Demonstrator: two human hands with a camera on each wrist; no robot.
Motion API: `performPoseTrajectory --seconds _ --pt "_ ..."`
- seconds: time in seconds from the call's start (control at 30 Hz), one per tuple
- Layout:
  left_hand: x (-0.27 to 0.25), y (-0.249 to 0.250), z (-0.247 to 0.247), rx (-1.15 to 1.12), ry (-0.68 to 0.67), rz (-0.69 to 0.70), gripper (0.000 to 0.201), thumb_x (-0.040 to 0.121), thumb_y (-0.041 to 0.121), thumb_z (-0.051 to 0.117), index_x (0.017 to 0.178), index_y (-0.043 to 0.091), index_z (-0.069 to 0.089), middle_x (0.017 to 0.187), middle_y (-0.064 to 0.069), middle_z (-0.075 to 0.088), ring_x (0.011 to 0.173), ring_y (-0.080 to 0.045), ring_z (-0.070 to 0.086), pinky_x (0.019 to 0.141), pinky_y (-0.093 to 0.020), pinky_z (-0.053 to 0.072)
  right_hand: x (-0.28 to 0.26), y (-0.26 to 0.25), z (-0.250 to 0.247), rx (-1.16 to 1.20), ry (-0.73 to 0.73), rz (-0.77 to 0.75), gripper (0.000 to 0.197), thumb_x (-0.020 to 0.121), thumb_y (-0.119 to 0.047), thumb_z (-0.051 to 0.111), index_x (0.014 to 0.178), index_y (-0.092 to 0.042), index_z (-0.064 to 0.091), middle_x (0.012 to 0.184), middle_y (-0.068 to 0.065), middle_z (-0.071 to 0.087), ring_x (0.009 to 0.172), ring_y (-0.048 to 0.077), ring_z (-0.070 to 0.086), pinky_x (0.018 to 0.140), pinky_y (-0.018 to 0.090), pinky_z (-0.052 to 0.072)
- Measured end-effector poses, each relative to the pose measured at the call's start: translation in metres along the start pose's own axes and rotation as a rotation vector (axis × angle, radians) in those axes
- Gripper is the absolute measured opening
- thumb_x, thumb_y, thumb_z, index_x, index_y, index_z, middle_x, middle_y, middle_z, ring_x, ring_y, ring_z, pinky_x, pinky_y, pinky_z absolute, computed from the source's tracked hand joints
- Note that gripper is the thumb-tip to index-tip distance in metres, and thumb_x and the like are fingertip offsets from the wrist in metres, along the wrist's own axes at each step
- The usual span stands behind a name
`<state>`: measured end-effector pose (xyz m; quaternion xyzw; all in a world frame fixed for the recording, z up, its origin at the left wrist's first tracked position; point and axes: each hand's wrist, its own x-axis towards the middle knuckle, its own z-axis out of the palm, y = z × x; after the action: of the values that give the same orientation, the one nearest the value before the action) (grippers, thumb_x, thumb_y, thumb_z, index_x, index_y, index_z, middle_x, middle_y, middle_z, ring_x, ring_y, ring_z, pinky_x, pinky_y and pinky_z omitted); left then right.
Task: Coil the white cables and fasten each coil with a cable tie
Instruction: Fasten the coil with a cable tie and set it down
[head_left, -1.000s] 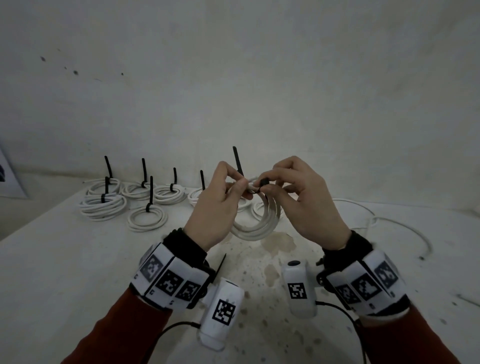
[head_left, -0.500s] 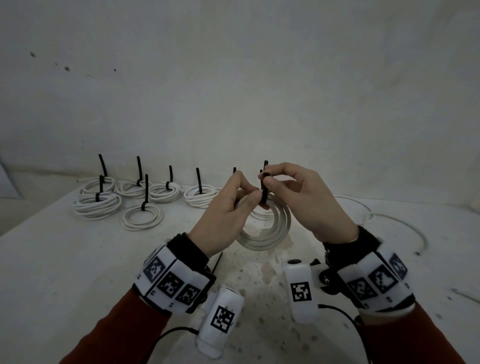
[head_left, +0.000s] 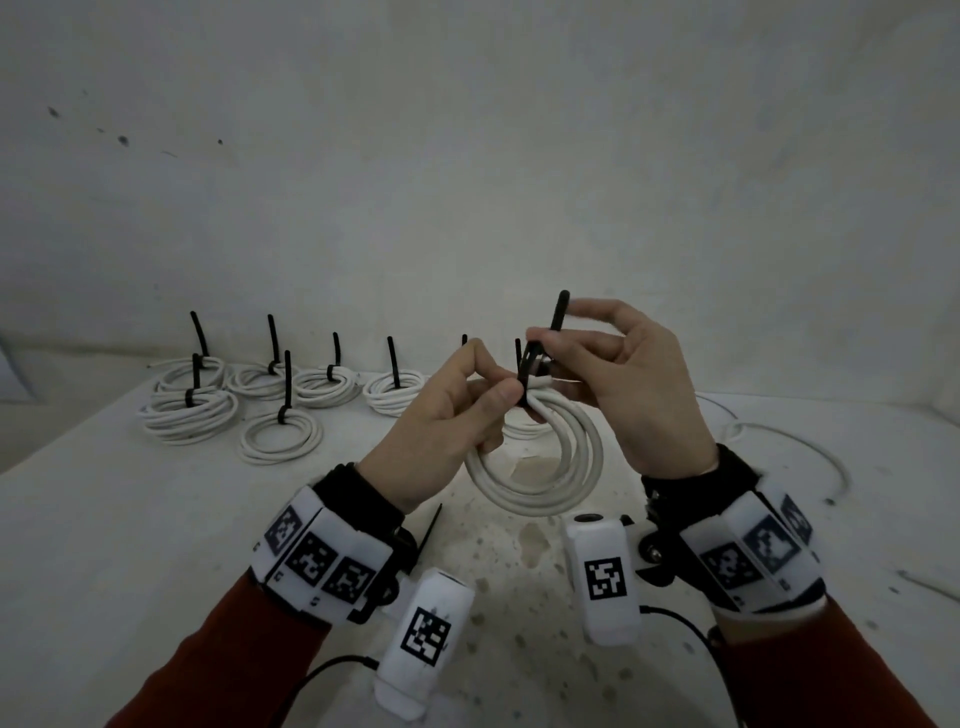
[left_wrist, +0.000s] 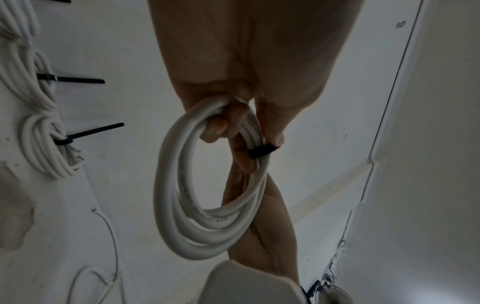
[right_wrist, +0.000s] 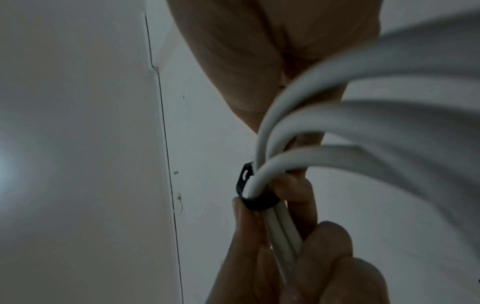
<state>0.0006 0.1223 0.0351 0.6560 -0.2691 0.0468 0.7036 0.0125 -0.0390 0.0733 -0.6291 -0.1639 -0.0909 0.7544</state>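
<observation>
From the head view, the left hand (head_left: 441, 421) holds a coil (head_left: 540, 467) of white cable up above the table (head_left: 130, 519). The coil is a smooth round ring of a few loops, and it hangs down from the fingers. A black cable tie (head_left: 540, 353) goes around the top of the coil. Its long thin tail points up, leaning a little to the right. The right hand (head_left: 639, 384) pinches that tail between thumb and first finger (the other fingers are spread loosely). Half a second ago only a short bit of tail showed above the fingers; now more of it sticks up, and the right hand is higher. At the back of the table lie tied coils (head_left: 280, 436), flat, each with a black tail standing up. A loose cable (head_left: 800, 447) curves on the right.

From the left wrist view, the left hand (left_wrist: 246, 72) curls its fingers (left_wrist: 221, 123) through the coil (left_wrist: 182, 205) and grips it. The cable tie (left_wrist: 262, 151) is a flat black band across the loops, by the thumb tip. Two tied coils (left_wrist: 39, 144) show on the left.

From the right wrist view, the coil (right_wrist: 337, 123) looks big and blurry. The cable tie (right_wrist: 257, 202) loops snugly around the cable strands, and the left hand (right_wrist: 298, 257) squeezes them just below it. The right hand (right_wrist: 259, 51) shows its palm only, so its grip cannot be told here.
</observation>
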Motion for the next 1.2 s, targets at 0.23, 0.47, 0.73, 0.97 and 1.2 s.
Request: performPoseTrajectory --seconds 0.23,0.47,0.73,0.97,1.2 --pt "0.000 0.002 -0.004 -0.028 -0.018 0.032 0.011 0.089 0.015 0.047 0.084 0.011 0.038 0.053 0.013 0.044 0.050 -0.007 0.034 0.056 -0.021 0.036 0.004 0.005 -0.008 -0.235 -0.011 -0.170 0.016 0.079 0.006 0.070 0.078 -0.009 0.072 0.075 0.003 0.075 0.063 0.019 0.072 0.061 0.023 0.057" --pt "-0.001 0.003 -0.003 -0.013 -0.029 0.033 0.011 0.090 0.015 0.046 0.084 0.011 0.037 0.054 0.014 0.047 0.050 -0.006 0.034 0.055 -0.021 0.036 0.005 0.006 -0.009 -0.390 -0.033 -0.275 0.022 0.080 0.002 0.072 0.076 -0.020 0.074 0.072 0.001 0.074 0.065 0.018 0.072 0.069 0.032 0.060" --pt "-0.001 0.001 -0.002 0.029 -0.014 0.004 0.013 0.088 0.017 0.047 0.082 0.011 0.037 0.052 0.012 0.047 0.049 -0.007 0.033 0.055 -0.020 0.036 0.005 0.007 -0.009 -0.369 -0.050 -0.295 0.017 0.081 0.003 0.071 0.079 -0.014 0.074 0.075 0.006 0.074 0.071 0.021 0.073 0.071 0.044 0.060" --pt "-0.003 0.010 0.001 0.120 -0.061 0.009 0.015 0.089 0.016 0.046 0.080 0.011 0.035 0.055 0.015 0.057 0.053 -0.013 0.027 0.054 -0.034 0.022 -0.001 0.000 -0.006 -0.287 -0.083 -0.196 0.036 0.069 -0.044 0.077 0.070 -0.008 0.070 0.075 0.017 0.071 0.073 0.035 0.071 0.071 0.052 0.059" --pt "-0.002 0.011 -0.003 0.179 -0.055 0.000 0.015 0.089 0.017 0.048 0.080 0.011 0.037 0.060 0.014 0.061 0.055 -0.017 0.025 0.054 -0.033 0.021 -0.001 0.000 -0.003 -0.147 -0.060 -0.106 0.036 0.072 -0.027 0.074 0.071 0.008 0.069 0.081 0.032 0.067 0.082 0.045 0.067 0.073 0.048 0.060"
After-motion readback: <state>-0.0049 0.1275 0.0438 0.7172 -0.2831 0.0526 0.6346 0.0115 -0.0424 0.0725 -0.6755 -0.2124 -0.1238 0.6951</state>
